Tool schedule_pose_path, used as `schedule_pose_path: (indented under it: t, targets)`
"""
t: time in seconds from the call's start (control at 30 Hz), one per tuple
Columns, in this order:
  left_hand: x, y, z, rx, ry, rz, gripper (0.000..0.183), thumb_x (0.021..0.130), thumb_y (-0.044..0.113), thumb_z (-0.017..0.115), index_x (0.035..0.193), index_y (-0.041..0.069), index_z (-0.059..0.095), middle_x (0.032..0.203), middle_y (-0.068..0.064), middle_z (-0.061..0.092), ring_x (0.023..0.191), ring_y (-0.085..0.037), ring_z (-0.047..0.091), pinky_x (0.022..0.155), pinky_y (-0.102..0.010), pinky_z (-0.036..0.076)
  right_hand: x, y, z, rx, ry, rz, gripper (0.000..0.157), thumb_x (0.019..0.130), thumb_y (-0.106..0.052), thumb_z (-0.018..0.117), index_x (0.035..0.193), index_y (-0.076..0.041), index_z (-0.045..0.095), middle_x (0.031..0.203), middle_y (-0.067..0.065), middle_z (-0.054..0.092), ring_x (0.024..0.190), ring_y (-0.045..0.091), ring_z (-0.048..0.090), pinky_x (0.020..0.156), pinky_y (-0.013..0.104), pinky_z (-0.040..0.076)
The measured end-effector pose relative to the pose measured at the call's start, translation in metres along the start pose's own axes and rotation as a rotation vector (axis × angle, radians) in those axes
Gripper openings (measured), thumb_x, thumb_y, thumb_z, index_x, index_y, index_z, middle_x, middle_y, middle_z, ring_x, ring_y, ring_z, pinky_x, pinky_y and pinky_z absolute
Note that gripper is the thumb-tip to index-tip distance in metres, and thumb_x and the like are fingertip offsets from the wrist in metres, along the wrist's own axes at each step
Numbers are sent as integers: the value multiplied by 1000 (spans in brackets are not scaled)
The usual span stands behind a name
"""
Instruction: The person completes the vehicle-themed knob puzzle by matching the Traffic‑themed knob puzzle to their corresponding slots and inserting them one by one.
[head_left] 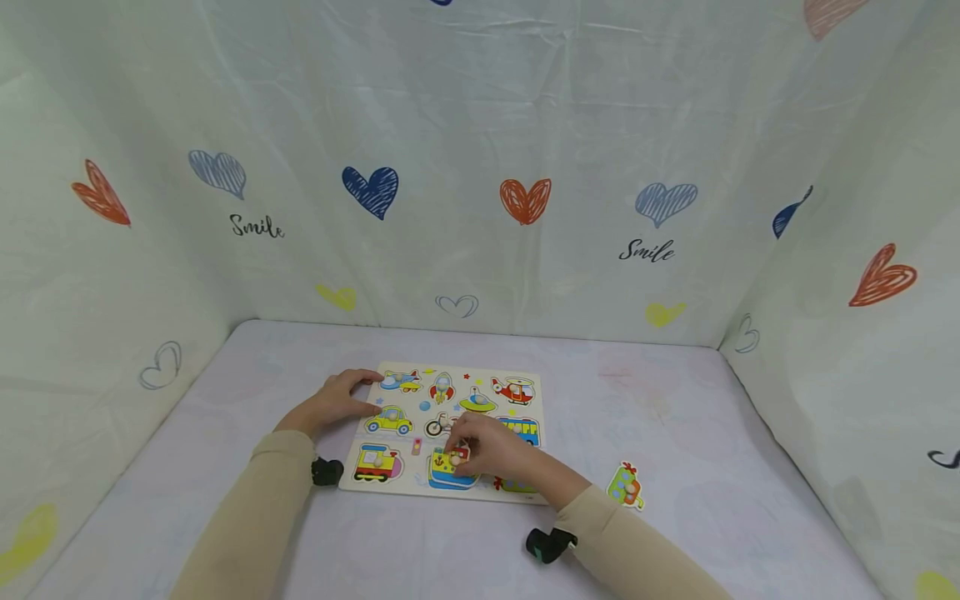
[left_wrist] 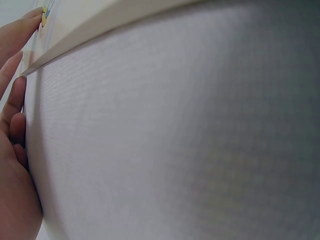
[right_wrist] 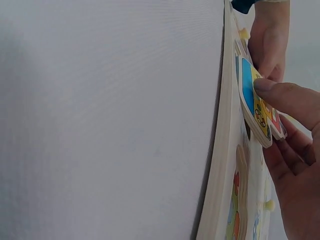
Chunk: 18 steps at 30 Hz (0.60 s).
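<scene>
My right hand [head_left: 487, 450] pinches a ship puzzle piece [head_left: 450, 479] between thumb and fingers at the front middle of a wooden peg puzzle board [head_left: 414, 481]. In the right wrist view the ship piece is tilted, its lower edge close over the board, with the thumb on its printed face. My left hand [head_left: 333, 404] rests at the board's left edge, fingertips touching the rim near the airplane piece [head_left: 401, 382] and the yellow car piece [head_left: 390, 421]. The left wrist view shows one fingertip on the board's top and other fingers beside its edge.
A loose green vehicle piece [head_left: 624, 486] with orange wheels lies on the white-covered table right of the board, near the right forearm. On the board sit a train piece [head_left: 377, 463], a helicopter piece [head_left: 513, 390] and several others. Heart-printed curtains [head_left: 450, 250] enclose the table.
</scene>
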<state>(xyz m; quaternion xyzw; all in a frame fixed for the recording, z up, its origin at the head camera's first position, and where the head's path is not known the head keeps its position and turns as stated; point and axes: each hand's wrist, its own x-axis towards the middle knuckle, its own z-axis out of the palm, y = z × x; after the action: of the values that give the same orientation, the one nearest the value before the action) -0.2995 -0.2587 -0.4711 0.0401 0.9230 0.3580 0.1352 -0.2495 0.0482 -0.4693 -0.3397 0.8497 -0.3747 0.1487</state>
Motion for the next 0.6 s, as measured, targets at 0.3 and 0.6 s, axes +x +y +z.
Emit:
schedule_pose_path:
  t: [0.3,0.6]
  targets:
    - [-1,1,0,7,-1,4,65,81,27,78,138,10,50,147,-22,35,130,-42,26,107,-64,25,-4,-1,2,-5,41,31,21,78,-14,83,91,-25,72,106,-17,54,102,5,52,90,23,46]
    - [2,-2,0,4,-3,1,65,81,27,77,138,10,50,147,-21,34,132,-42,25,107,-64,23,-5,-2,7,-28,67,66,22,76,-18,85,96,-22,75,110,-17,54,110,7,50,98,27,44]
